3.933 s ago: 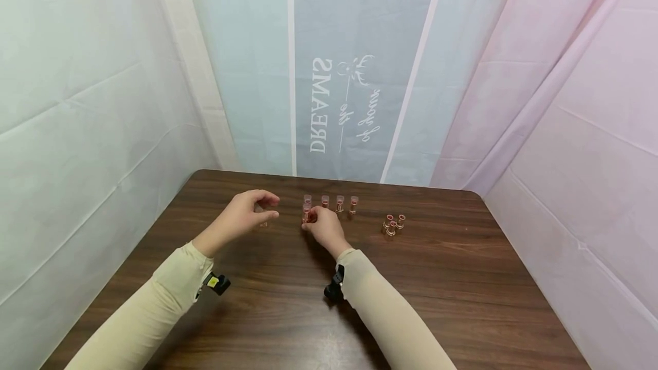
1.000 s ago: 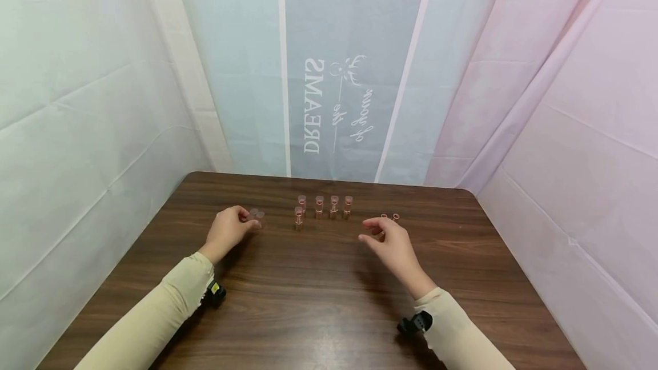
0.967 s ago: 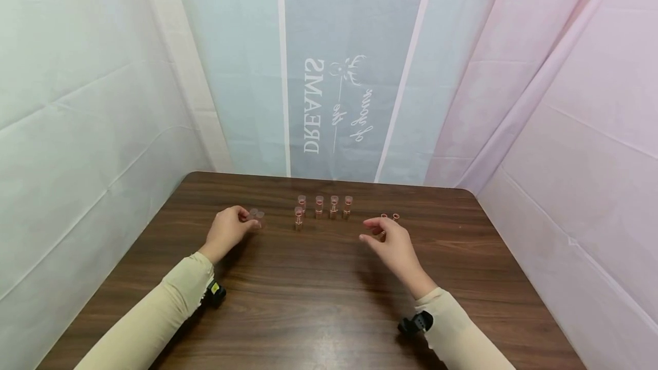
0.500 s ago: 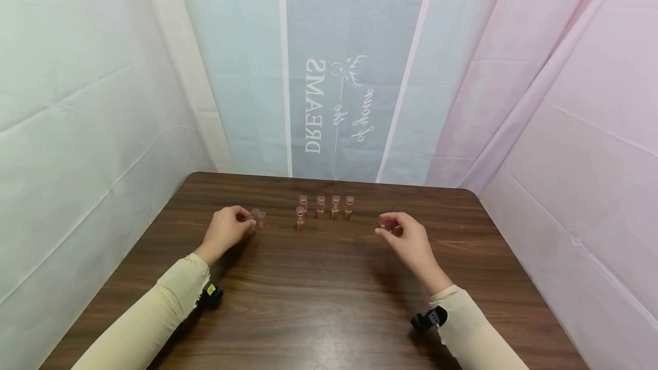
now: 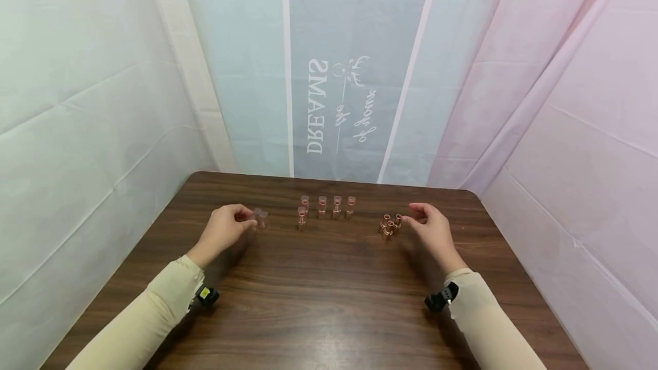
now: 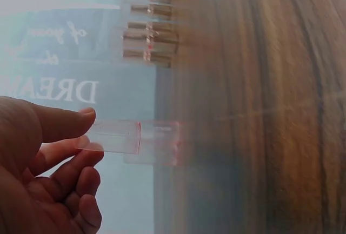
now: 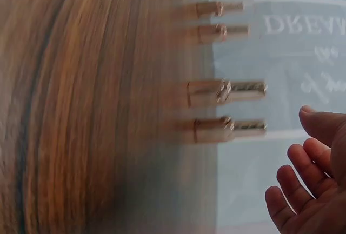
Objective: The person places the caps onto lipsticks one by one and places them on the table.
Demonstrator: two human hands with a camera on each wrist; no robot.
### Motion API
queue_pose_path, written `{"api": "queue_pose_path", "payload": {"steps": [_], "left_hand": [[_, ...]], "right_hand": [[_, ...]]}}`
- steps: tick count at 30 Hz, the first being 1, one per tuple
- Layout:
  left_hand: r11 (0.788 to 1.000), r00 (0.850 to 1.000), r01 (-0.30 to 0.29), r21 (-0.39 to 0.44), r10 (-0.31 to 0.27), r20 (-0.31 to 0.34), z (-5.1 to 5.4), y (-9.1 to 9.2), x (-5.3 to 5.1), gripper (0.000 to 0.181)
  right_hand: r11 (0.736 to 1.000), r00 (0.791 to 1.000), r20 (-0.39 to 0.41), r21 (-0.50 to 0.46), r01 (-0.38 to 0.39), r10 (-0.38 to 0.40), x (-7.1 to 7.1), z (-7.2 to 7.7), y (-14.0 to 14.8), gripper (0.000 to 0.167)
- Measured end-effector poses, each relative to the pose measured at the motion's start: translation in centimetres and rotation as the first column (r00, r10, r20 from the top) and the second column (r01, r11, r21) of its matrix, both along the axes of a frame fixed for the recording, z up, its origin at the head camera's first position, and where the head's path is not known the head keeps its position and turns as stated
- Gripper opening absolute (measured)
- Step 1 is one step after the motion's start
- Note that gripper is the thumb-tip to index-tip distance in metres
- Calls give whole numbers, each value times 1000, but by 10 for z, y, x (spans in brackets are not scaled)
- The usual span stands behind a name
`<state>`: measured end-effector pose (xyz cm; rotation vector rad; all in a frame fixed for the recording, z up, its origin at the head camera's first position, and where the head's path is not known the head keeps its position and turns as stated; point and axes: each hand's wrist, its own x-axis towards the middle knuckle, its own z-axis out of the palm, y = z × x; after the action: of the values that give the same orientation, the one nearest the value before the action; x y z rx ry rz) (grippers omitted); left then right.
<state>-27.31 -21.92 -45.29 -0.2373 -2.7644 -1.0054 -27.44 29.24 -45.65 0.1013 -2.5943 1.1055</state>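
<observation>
In the left wrist view my left hand (image 6: 48, 158) pinches a clear lipstick cap (image 6: 116, 136) between thumb and fingers. Another clear cap (image 5: 264, 218) stands right beside it on the table. At centre-back, several lipstick tubes with clear caps (image 5: 322, 207) form a row, and one more capped tube (image 5: 301, 218) stands in front at its left end. My right hand (image 5: 434, 230) hovers with fingers spread, just right of three rose-gold lipstick tubes without caps (image 5: 389, 229). A gap separates its fingers from those tubes in the right wrist view (image 7: 230, 128).
All of this stands on a dark wood table (image 5: 329, 290) with rounded back corners. A printed cloth (image 5: 360, 130) hangs behind the back edge, and pale cloth walls (image 5: 103, 130) close in both sides.
Earlier my right hand set the front capped tube down, then moved right to the uncapped tubes. Now it has shifted to their right side. My left hand has lowered to the clear caps.
</observation>
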Motion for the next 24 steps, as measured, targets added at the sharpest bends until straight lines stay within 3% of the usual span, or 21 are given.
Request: {"api": "queue_pose_path", "payload": {"steps": [13,24], "left_hand": [[993,994,107,42,-106,-7,22,22,16,21],[983,986,165,80,-164,-17,39,40,22,24]], "right_hand": [[997,970,235,15,-71,66,-25,-32,11,46],[992,963,270,115,-46,13,-31,-39,-3,40]]}}
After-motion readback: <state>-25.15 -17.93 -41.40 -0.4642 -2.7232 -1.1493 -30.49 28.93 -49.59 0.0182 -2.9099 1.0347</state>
